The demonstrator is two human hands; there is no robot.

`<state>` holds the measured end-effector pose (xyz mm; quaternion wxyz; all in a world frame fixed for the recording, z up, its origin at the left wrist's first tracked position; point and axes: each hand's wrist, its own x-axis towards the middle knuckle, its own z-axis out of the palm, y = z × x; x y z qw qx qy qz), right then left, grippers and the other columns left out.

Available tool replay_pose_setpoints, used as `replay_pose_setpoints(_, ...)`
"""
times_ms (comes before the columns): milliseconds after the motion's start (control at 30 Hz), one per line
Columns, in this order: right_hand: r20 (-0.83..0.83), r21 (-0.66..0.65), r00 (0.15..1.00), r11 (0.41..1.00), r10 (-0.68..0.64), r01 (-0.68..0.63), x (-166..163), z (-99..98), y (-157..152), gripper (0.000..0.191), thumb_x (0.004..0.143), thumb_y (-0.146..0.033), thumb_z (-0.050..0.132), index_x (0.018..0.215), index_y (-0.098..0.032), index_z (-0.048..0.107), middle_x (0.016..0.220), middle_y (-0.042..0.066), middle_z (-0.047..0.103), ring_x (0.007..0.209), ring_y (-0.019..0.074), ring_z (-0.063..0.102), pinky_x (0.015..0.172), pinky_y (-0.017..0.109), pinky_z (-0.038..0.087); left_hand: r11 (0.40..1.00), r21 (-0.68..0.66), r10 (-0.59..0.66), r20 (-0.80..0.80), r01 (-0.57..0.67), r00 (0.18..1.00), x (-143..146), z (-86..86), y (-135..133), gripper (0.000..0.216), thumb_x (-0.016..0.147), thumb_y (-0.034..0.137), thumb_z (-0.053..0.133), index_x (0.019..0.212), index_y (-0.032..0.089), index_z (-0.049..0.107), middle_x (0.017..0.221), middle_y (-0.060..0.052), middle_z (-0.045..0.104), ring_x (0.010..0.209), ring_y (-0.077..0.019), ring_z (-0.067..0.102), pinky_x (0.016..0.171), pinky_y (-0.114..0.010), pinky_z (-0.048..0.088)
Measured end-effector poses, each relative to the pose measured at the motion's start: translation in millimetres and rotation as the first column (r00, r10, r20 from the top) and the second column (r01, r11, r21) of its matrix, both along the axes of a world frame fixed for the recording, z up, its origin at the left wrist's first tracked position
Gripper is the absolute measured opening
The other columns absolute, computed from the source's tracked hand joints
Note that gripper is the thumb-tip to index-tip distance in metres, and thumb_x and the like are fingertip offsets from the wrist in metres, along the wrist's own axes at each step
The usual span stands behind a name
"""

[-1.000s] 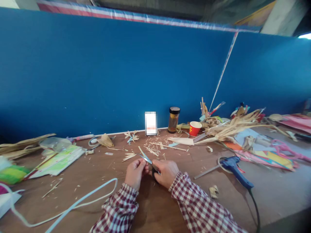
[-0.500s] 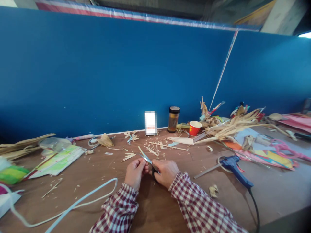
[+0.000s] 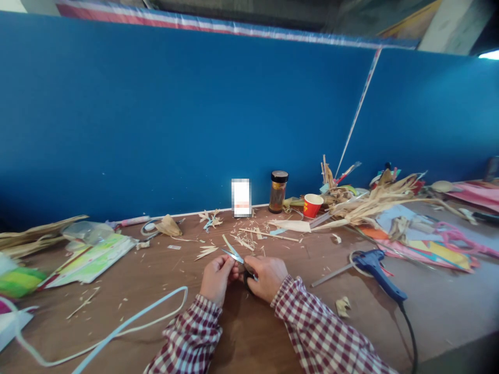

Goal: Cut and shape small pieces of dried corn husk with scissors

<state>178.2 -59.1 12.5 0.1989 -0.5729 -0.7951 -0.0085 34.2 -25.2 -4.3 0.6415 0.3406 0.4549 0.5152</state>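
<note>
My right hand (image 3: pixel 268 278) grips a pair of scissors (image 3: pixel 236 256) by the black handles, its blades pointing up and to the left. Close against the blades, my left hand (image 3: pixel 217 276) is closed in a pinch on a thin pale strip of corn husk (image 3: pixel 226 242) that sticks up past the scissors. The lower part of the strip is hidden by the fingers. Just beyond the hands lie cut husk slivers (image 3: pixel 245 241) and a small fan of pale pieces (image 3: pixel 205 252).
A blue glue gun (image 3: pixel 376 265) lies to the right, its cord running to the front edge. Behind stand a dark-lidded jar (image 3: pixel 278 193) and a red paper cup (image 3: pixel 312 206). Dried husks (image 3: pixel 374 205) are heaped at the back right. A white cable (image 3: pixel 128 327) loops at the left.
Almost nothing differs. Both hands stay in place at the strip, and the scissors have barely shifted.
</note>
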Motion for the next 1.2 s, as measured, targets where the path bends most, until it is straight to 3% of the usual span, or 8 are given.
replay_pose_setpoints(267, -0.019, -0.030, 1.000, 1.000, 0.009, -0.010, -0.4, 0.6, 0.4, 0.019, 0.078, -0.042, 0.051, 0.084, -0.024, 0.056, 0.077, -0.002, 0.063, 0.067, 0.0136, 0.055, 0.054, 0.024, 0.026, 1.000, -0.009, 0.014, 0.010, -0.014, 1.000, 0.5, 1.7, -1.2, 0.021, 0.055, 0.025, 0.072, 0.062, 0.012, 0.057, 0.049, 0.005, 0.056, 0.042, -0.0048, 0.048, 0.044, -0.016, 0.044)
replay_pose_setpoints(400, -0.079, -0.102, 0.997, 0.995, 0.000, -0.009, 2.0, 3.4, 0.7, 0.028, 0.073, -0.046, 0.057, 0.093, -0.026, 0.055, 0.083, -0.001, 0.063, 0.073, 0.0148, 0.057, 0.057, 0.023, 0.031, 1.000, -0.003, 0.029, -0.015, -0.029, 0.999, -1.6, 1.8, 1.3, 0.022, 0.054, 0.026, 0.073, 0.063, 0.012, 0.057, 0.050, 0.004, 0.056, 0.043, -0.0052, 0.049, 0.043, -0.016, 0.042)
replay_pose_setpoints(533, -0.176, -0.180, 0.971, 0.975, -0.162, 0.130, 10.4, 3.9, 6.8, 0.047, 0.070, -0.045, 0.061, 0.110, -0.026, 0.045, 0.079, -0.002, 0.063, 0.071, 0.0155, 0.059, 0.058, 0.023, 0.032, 0.999, 0.010, 0.048, -0.038, -0.048, 0.998, -2.9, 4.6, 3.4, 0.025, 0.055, 0.030, 0.072, 0.067, 0.012, 0.059, 0.053, 0.004, 0.057, 0.044, -0.0055, 0.049, 0.043, -0.016, 0.042)
replay_pose_setpoints(667, -0.238, -0.205, 0.898, 0.923, -0.369, 0.325, 22.0, 1.9, 15.2, 0.035, 0.071, -0.043, 0.061, 0.096, -0.025, 0.046, 0.074, -0.004, 0.062, 0.065, 0.0139, 0.059, 0.053, 0.022, 0.029, 0.997, 0.058, 0.046, -0.083, -0.042, 0.995, -2.3, 6.3, 1.9, 0.029, 0.056, 0.035, 0.071, 0.068, 0.012, 0.059, 0.054, 0.004, 0.056, 0.046, -0.0069, 0.049, 0.043, -0.017, 0.041)
replay_pose_setpoints(800, -0.156, -0.157, 0.886, 0.896, -0.437, 0.415, 32.1, -0.2, 20.2, 0.031, 0.066, -0.035, 0.066, 0.088, -0.023, 0.047, 0.079, 0.000, 0.061, 0.077, 0.0182, 0.058, 0.058, 0.023, 0.032, 0.993, 0.116, 0.031, -0.144, -0.014, 0.989, -2.4, 5.6, -0.8, 0.030, 0.059, 0.039, 0.069, 0.070, 0.012, 0.059, 0.056, 0.003, 0.056, 0.047, -0.0081, 0.050, 0.045, -0.019, 0.042)
replay_pose_setpoints(967, -0.149, -0.181, 0.922, 0.927, -0.357, 0.329, 38.9, -1.7, 22.6, 0.039, 0.065, -0.029, 0.067, 0.097, -0.020, 0.047, 0.090, 0.005, 0.061, 0.087, 0.0211, 0.057, 0.067, 0.026, 0.037, 0.987, 0.162, 0.019, -0.194, 0.013, 0.981, -2.5, 4.5, -1.0, 0.029, 0.062, 0.039, 0.067, 0.071, 0.013, 0.059, 0.058, 0.003, 0.056, 0.048, -0.0081, 0.050, 0.046, -0.019, 0.042)
replay_pose_setpoints(1100, -0.085, -0.217, 0.900, 0.890, -0.427, 0.401, 37.8, 1.6, 22.8, 0.037, 0.076, -0.024, 0.054, 0.111, -0.016, 0.043, 0.087, 0.008, 0.064, 0.079, 0.0209, 0.061, 0.064, 0.027, 0.039, 0.985, 0.172, 0.015, -0.211, 0.022, 0.977, -2.3, 3.8, -0.3, 0.027, 0.063, 0.039, 0.066, 0.072, 0.013, 0.059, 0.058, 0.003, 0.057, 0.048, -0.0083, 0.050, 0.047, -0.020, 0.043)
replay_pose_setpoints(1200, 0.015, -0.204, 0.882, 0.863, -0.470, 0.463, 36.7, 5.0, 23.3, 0.028, 0.080, -0.020, 0.047, 0.108, -0.016, 0.049, 0.082, 0.009, 0.066, 0.075, 0.0220, 0.063, 0.060, 0.028, 0.040, 0.985, 0.169, 0.023, -0.219, 0.015, 0.975, -1.9, 3.0, -0.6, 0.028, 0.063, 0.038, 0.066, 0.073, 0.013, 0.059, 0.058, 0.002, 0.057, 0.048, -0.0088, 0.051, 0.047, -0.020, 0.044)
